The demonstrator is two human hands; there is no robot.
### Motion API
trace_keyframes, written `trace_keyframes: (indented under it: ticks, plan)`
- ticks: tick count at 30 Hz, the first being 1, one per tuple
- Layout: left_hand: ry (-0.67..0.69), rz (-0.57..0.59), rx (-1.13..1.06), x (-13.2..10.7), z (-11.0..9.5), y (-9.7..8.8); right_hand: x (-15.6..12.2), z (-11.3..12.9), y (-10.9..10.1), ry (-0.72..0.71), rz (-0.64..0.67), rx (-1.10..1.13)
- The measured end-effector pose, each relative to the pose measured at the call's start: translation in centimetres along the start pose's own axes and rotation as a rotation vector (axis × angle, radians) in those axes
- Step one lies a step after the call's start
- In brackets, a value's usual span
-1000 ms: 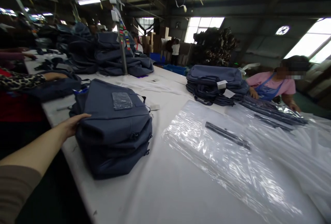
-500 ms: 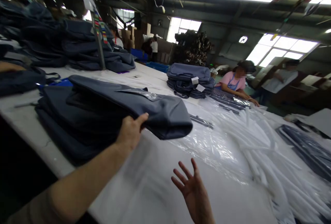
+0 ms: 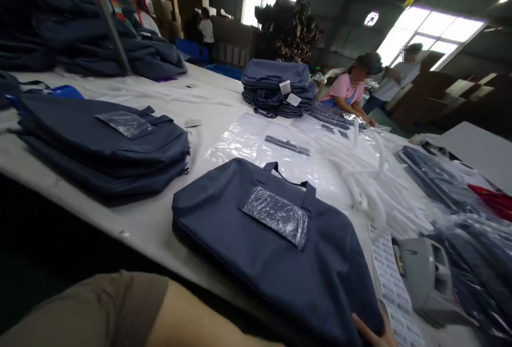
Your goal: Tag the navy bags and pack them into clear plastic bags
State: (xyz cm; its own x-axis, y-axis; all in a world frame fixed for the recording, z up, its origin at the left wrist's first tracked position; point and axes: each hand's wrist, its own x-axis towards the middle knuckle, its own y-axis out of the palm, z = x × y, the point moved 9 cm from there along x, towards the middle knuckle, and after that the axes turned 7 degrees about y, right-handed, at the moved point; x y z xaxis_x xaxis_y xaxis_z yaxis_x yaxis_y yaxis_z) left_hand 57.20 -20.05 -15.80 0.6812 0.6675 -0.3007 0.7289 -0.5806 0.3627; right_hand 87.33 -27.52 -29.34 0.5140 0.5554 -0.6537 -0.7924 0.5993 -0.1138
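While a navy bag (image 3: 276,261) lies flat on the desk (image 3: 152,224), only fingers of the right hand (image 3: 372,333) show at its near corner, grip impossible to tell; the left hand is cut off.

One navy bag (image 3: 272,251) lies alone at the table's (image 3: 152,219) near edge. Three piles of like bags: a left-edge stack (image 3: 104,144), a far-side stack (image 3: 272,77) bearing two white tags (image 3: 285,87), and a far-left-corner heap (image 3: 60,26) (too jumbled to count singly). One grey label gun (image 3: 426,277) beside one label sheet (image 3: 390,277) at the right edge. Two people (image 3: 344,88) are at the far right corner
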Motion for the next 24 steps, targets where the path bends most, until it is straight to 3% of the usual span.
trace_keyframes:
  ticks: [3,4,5,7,9,11,13,14,16,18,20,24]
  plan:
    - [0.066,0.201,0.270,-0.7,-5.5,-5.0,-0.7,-1.8,-1.3,0.091,0.078,0.028]
    - [0.160,0.295,0.660,-0.9,-7.1,-7.1,-0.9,-2.1,-1.4,0.085,0.089,0.027]
    - [0.183,0.300,1.026,-0.9,-7.7,-10.0,-1.1,-2.4,-1.4,0.073,0.101,0.025]
    - [0.053,0.355,1.437,-1.8,-6.4,-15.3,-1.6,-2.8,-1.1,0.044,0.145,0.018]
    - [0.003,0.411,1.566,-3.7,-4.5,-18.1,-2.5,-2.6,-1.0,0.009,0.150,-0.056]
    - [0.000,0.407,1.614,-5.8,-2.7,-18.8,-4.1,-0.7,-1.5,-0.139,0.017,-0.261]
    - [-0.002,0.359,1.662,-7.4,-1.3,-18.4,-7.3,2.7,-0.4,-0.453,-0.149,-0.549]
    - [-0.006,0.330,1.688,-7.8,-0.7,-18.1,-9.2,3.9,1.7,-0.636,-0.146,-0.691]
    - [-0.014,0.267,1.732,-8.1,0.2,-17.8,-12.1,3.7,7.7,-0.912,0.074,-0.924]
    - [-0.036,0.215,1.749,-7.7,1.1,-18.2,-12.8,0.7,12.9,-0.956,0.363,-1.077]
    - [-0.067,0.180,1.740,-7.1,2.0,-19.1,-11.5,-2.2,15.6,-0.898,0.459,-1.152]
    - [-0.083,0.189,1.723,-6.9,4.6,-20.5,-8.3,-6.3,16.4,-0.748,0.475,-1.147]
